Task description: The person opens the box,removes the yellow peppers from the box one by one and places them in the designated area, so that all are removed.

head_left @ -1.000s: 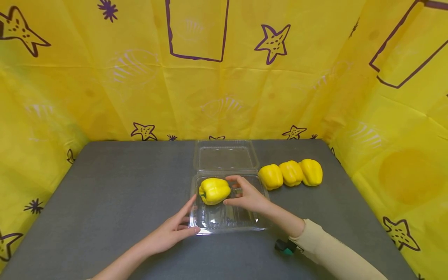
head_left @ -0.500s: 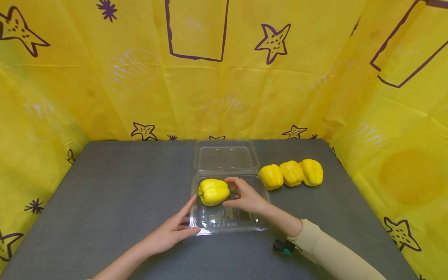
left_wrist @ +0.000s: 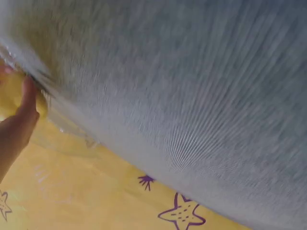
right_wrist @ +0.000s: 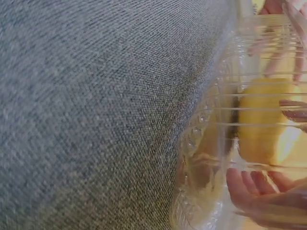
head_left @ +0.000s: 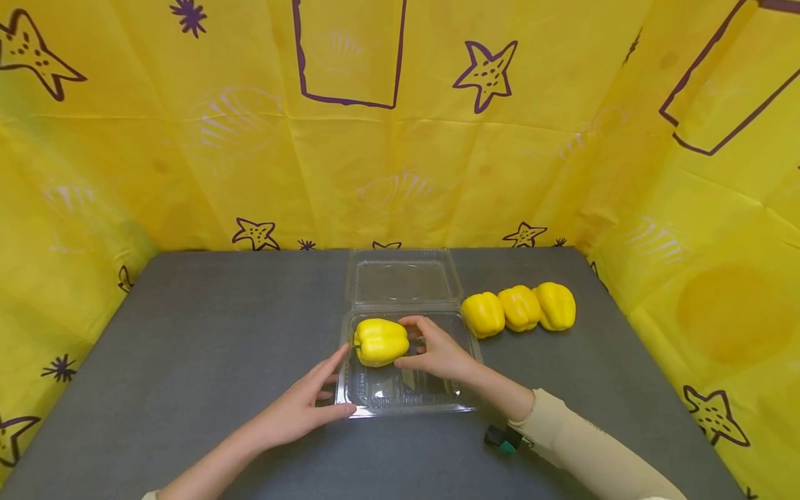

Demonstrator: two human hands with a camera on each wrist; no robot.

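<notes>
In the head view, a yellow bell pepper (head_left: 381,342) lies on its side in the back left part of a clear plastic clamshell container (head_left: 412,403), its green stem to the left. My right hand (head_left: 437,351) curves thumb and fingers round the pepper's right end. At the container's left side, my left hand (head_left: 309,399) has its fingers stretched along the edge. Its thumb rests at the near left corner, with the index fingertip close to the stem. The right wrist view shows the pepper (right_wrist: 264,124) through the clear wall, right-hand fingers (right_wrist: 252,187) just beside it.
The container's lid (head_left: 403,281) lies folded back behind its base. Three more yellow peppers (head_left: 520,308) sit in a row to the right of it on the grey table (head_left: 237,333). A yellow patterned cloth (head_left: 400,153) stands round the back and sides.
The pepper and my right hand have shifted slightly left inside the container. My left hand stays at the container's left side, nearly unmoved.
</notes>
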